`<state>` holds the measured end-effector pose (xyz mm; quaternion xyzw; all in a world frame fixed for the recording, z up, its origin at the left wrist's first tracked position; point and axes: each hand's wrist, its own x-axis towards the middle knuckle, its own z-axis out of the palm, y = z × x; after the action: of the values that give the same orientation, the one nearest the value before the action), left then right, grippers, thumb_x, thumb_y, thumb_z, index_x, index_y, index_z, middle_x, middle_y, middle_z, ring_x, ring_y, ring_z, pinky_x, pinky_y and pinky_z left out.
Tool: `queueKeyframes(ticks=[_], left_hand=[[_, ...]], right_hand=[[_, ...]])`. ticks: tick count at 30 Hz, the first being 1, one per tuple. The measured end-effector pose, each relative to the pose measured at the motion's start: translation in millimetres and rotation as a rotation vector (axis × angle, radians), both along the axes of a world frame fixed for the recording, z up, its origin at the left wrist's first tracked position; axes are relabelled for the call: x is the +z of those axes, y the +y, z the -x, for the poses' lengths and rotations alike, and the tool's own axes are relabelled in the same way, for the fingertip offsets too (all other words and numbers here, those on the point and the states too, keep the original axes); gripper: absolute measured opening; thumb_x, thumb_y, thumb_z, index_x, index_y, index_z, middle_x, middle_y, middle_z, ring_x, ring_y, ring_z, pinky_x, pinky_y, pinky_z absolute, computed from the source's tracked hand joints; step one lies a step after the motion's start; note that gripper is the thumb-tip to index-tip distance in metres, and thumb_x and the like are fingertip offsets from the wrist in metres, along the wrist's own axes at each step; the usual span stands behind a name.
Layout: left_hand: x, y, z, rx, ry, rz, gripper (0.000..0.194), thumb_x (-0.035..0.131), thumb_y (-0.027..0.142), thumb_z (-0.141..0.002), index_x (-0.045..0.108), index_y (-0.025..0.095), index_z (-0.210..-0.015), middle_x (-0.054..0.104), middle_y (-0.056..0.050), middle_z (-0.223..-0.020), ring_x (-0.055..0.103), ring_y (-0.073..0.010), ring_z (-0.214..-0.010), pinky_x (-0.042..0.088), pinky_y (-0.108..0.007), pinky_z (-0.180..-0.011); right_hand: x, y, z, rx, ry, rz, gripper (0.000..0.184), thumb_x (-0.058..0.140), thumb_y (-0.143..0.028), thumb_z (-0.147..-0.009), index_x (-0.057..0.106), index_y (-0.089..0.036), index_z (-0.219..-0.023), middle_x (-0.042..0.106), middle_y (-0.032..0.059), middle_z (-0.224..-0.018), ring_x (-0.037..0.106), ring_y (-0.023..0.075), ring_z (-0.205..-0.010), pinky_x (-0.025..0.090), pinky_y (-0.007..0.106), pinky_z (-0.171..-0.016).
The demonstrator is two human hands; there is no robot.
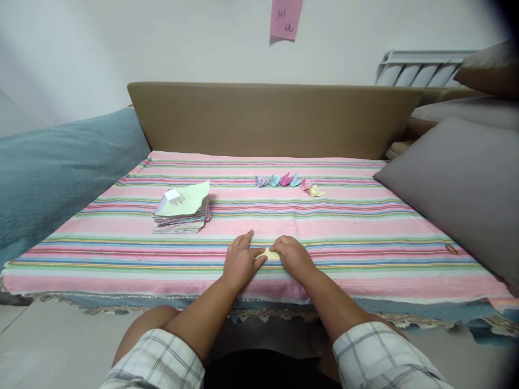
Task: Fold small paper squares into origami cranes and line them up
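Note:
A small pale yellow piece of folded paper [273,255] lies on the striped cloth between my hands, mostly hidden by my fingers. At its left end, my left hand [240,260] has thumb and index finger on the paper, with another finger stretched out forward. My right hand [293,257] is curled, its fingertips pressed together on the right end of the paper. Beyond the hands, several folded paper cranes [286,179] in purple, blue, pink and yellow stand in a row. A stack of coloured paper sheets [184,208] lies to the left, a light green sheet on top.
A small white object [173,195] rests on the stack. The striped cloth [121,232] covers a sofa seat, with its brown backrest [267,119] behind. Grey cushions [458,189] are piled at the right; a blue-covered armrest [68,167] bounds the left. A small brown ring-shaped item [451,249] lies near the cushion.

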<state>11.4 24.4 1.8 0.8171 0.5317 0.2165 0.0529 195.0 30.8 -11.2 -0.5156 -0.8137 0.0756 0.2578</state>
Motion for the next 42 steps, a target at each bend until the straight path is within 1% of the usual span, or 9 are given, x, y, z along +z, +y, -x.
queueKeyframes(ticks=[4,7,11,15,20,22,27,31,42], left_hand=[[0.7,0,-1,0.003,0.006,0.014,0.024,0.060,0.041,-0.077,0.070,0.033,-0.097,0.041,-0.005,-0.138,0.041,-0.0310,-0.119,0.038,-0.050,-0.095],[1.3,0,-1,0.003,0.013,0.012,0.024,0.060,0.041,-0.077,0.069,0.033,-0.098,0.042,-0.005,-0.138,0.041,-0.0311,-0.119,0.038,-0.050,-0.095],[1.7,-1,-1,0.004,0.027,0.019,0.025,0.059,0.041,-0.078,0.069,0.033,-0.100,0.041,-0.005,-0.138,0.040,-0.0307,-0.120,0.038,-0.049,-0.095],[0.4,0,-1,0.009,0.017,0.027,0.025,0.060,0.042,-0.077,0.069,0.033,-0.099,0.041,-0.004,-0.138,0.040,-0.0314,-0.121,0.037,-0.049,-0.096],[-1.6,1,0,0.016,0.022,0.018,0.026,0.059,0.042,-0.078,0.068,0.034,-0.101,0.041,-0.004,-0.138,0.039,-0.0306,-0.121,0.036,-0.048,-0.096],[-1.7,1,0,0.019,0.020,0.006,0.026,0.059,0.042,-0.078,0.068,0.034,-0.101,0.042,-0.004,-0.138,0.040,-0.0299,-0.121,0.037,-0.047,-0.096],[-1.0,-1,0,0.015,0.018,-0.033,0.025,0.060,0.040,-0.077,0.068,0.035,-0.101,0.042,-0.004,-0.138,0.043,-0.0289,-0.117,0.039,-0.046,-0.094],[-0.8,-2,-1,0.009,0.017,-0.053,0.024,0.061,0.039,-0.077,0.068,0.035,-0.100,0.043,-0.005,-0.137,0.044,-0.0288,-0.116,0.040,-0.046,-0.092],[-0.2,-3,-1,0.002,0.051,-0.021,0.023,0.059,0.039,-0.078,0.068,0.035,-0.099,0.043,-0.005,-0.136,0.043,-0.0297,-0.117,0.039,-0.048,-0.091]], right_hand=[[6.2,-7,1,0.020,0.053,-0.001,0.035,0.043,-0.005,-0.082,0.066,-0.023,-0.100,0.061,0.0044,-0.094,0.053,0.0165,-0.087,0.043,0.027,-0.076],[9.9,-15,2,0.057,-0.036,-0.022,0.039,0.043,-0.006,-0.081,0.064,-0.026,-0.107,0.059,0.0049,-0.095,0.050,0.0182,-0.088,0.041,0.030,-0.077],[9.0,-18,-5,-0.052,-0.148,-0.030,0.036,0.046,-0.006,-0.080,0.066,-0.025,-0.103,0.059,0.0069,-0.094,0.048,0.0213,-0.088,0.040,0.033,-0.078],[10.9,-19,-13,-0.136,-0.063,-0.038,0.038,0.043,-0.003,-0.077,0.065,-0.019,-0.103,0.060,0.0080,-0.097,0.049,0.0208,-0.090,0.041,0.032,-0.080],[14.6,-28,-2,0.072,0.027,-0.130,0.032,0.042,-0.010,-0.082,0.060,-0.019,-0.107,0.063,0.0072,-0.100,0.052,0.0208,-0.093,0.040,0.035,-0.083],[12.4,-28,3,0.072,0.056,-0.103,0.026,0.043,-0.014,-0.084,0.061,-0.018,-0.103,0.064,0.0072,-0.096,0.054,0.0205,-0.090,0.041,0.035,-0.081],[8.9,-17,4,-0.082,0.148,0.030,0.018,0.049,-0.020,-0.085,0.063,-0.019,-0.097,0.064,0.0054,-0.092,0.057,0.0182,-0.088,0.043,0.030,-0.078],[12.1,-8,3,-0.130,0.094,0.111,0.016,0.052,-0.021,-0.085,0.066,-0.022,-0.094,0.064,0.0034,-0.091,0.058,0.0167,-0.086,0.043,0.026,-0.072],[13.1,-4,5,-0.158,-0.005,0.114,0.015,0.052,-0.023,-0.086,0.066,-0.023,-0.090,0.064,0.0025,-0.088,0.058,0.0153,-0.084,0.041,0.024,-0.068]])
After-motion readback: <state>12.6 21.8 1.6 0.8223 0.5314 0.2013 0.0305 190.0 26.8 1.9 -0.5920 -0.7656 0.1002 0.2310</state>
